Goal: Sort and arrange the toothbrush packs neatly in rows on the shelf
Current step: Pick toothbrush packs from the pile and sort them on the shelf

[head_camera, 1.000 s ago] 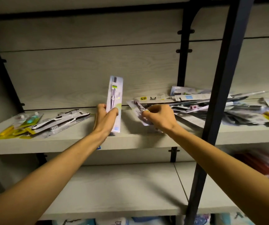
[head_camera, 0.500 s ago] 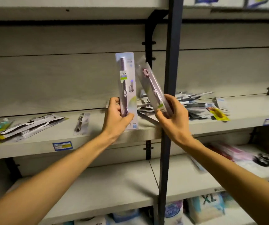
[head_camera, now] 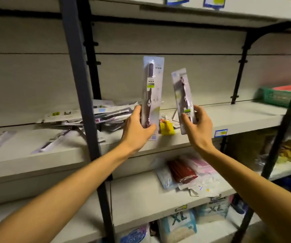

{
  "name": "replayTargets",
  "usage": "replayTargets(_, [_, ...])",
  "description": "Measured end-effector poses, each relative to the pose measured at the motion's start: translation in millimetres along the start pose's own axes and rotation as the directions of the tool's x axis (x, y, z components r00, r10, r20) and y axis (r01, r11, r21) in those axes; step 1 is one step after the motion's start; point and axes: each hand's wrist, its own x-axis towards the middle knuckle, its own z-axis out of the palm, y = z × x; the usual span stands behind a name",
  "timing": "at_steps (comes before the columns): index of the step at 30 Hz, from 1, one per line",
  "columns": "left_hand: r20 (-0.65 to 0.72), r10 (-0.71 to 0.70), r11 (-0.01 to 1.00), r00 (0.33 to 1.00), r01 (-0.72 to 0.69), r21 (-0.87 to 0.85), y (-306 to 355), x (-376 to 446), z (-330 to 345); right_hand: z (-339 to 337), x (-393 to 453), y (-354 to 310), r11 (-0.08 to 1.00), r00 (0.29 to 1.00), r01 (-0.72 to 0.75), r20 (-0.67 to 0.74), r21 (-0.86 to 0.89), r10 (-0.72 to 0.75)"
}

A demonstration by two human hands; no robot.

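1. Two toothbrush packs are held up in front of the shelf (head_camera: pixel 246 116); the left hand (head_camera: pixel 137 130) grips the taller pack (head_camera: pixel 152 95) near its lower end, thumb across the front and fingers curled behind; it stands nearly upright.
2. The right hand (head_camera: pixel 198 126) clamps the shorter pack (head_camera: pixel 183 99) at its lower end between thumb and curled fingers; this pack tilts slightly left at the top, apart from the taller one.
3. A loose heap of packs (head_camera: pixel 106 114) lies on the shelf behind the left hand; a dark upright post (head_camera: pixel 81 102) crosses in front and hides part of it.
4. A yellow item (head_camera: pixel 166 128) sits on the shelf between the two hands; two single packs (head_camera: pixel 53 142) lie further left, blurred.
5. A green basket (head_camera: pixel 278 96) stands at the far right; red and pink packets (head_camera: pixel 185 171) lie on the lower shelf.
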Motion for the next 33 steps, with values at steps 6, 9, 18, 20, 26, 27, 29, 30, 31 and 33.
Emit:
replayTargets(6, [0.156, -0.057, 0.997, 0.986, 0.064, -0.035, 3.6, 42.2, 106.5, -55.3, 60.2, 73.0, 0.991, 0.996, -0.09, 0.011, -0.102, 0.092])
replayTargets(9, [0.218, -0.129, 0.991, 0.967, 0.132, -0.001, 3.2, 65.8, 160.5, -77.1, 94.0, 105.0, 0.977, 0.993, -0.114, 0.02, -0.182, 0.12])
replayTargets(18, [0.28, -0.263, 0.965, 0.923, 0.249, 0.083, -11.9, 153.6, 279.3, -117.0, 183.8, 177.6, 0.912, 0.954, -0.242, 0.09, -0.333, 0.286])
replayTargets(20, [0.32, -0.31, 0.951, 0.895, 0.289, 0.115, -19.6, 171.2, 296.0, -124.2, 200.6, 182.1, 0.884, 0.952, -0.201, 0.128, -0.423, 0.278])
replayTargets(26, [0.359, -0.319, 0.935, 0.877, 0.229, 0.27, -37.1, 208.8, 347.2, -150.0, 249.3, 220.2, 0.723, 0.887, -0.071, 0.289, -0.687, 0.361])
replayTargets(27, [0.364, -0.301, 0.925, 0.882, 0.178, 0.334, -38.9, 210.8, 355.0, -155.7, 256.1, 229.3, 0.688, 0.88, -0.051, 0.294, -0.724, 0.374])
replayTargets(29, [0.374, -0.258, 0.889, 0.891, 0.067, 0.452, -42.9, 215.6, 369.8, -166.4, 266.6, 244.4, 0.636, 0.87, -0.007, 0.309, -0.771, 0.384])
replayTargets(30, [0.382, -0.235, 0.868, 0.894, 0.016, 0.496, -46.1, 218.9, 378.0, -171.5, 271.9, 251.6, 0.618, 0.865, 0.014, 0.32, -0.786, 0.387])
replayTargets(31, [0.393, -0.214, 0.846, 0.894, -0.031, 0.532, -50.0, 221.6, 385.5, -176.4, 277.0, 258.5, 0.601, 0.861, 0.036, 0.33, -0.798, 0.386])
replayTargets(33, [0.413, -0.187, 0.794, 0.891, -0.11, 0.598, -57.1, 226.0, 400.2, -185.4, 288.3, 272.4, 0.564, 0.864, 0.087, 0.344, -0.821, 0.368])
